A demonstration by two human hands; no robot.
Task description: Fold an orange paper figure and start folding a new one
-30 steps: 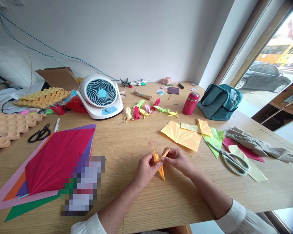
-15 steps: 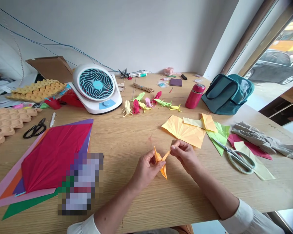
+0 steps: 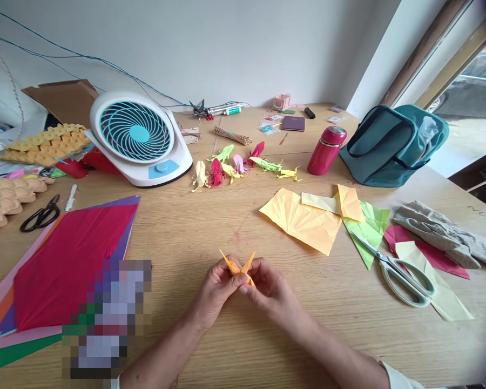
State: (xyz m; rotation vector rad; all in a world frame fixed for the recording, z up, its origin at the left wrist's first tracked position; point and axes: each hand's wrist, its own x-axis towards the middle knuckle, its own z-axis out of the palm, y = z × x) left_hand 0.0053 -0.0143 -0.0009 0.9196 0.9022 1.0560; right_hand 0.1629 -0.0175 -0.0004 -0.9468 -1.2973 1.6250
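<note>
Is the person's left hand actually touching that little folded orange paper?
Touching: the head view shows the left hand with its thumb lying across the folded orange paper.

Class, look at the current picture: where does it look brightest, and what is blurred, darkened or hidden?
Head view: daylight at the window on the right, the scene outside blurred; head view: top-right corner dark; head view: blocky mosaic hiding something beside the red paper; head view: folded orange paper in the left hand fairly sharp.
</note>
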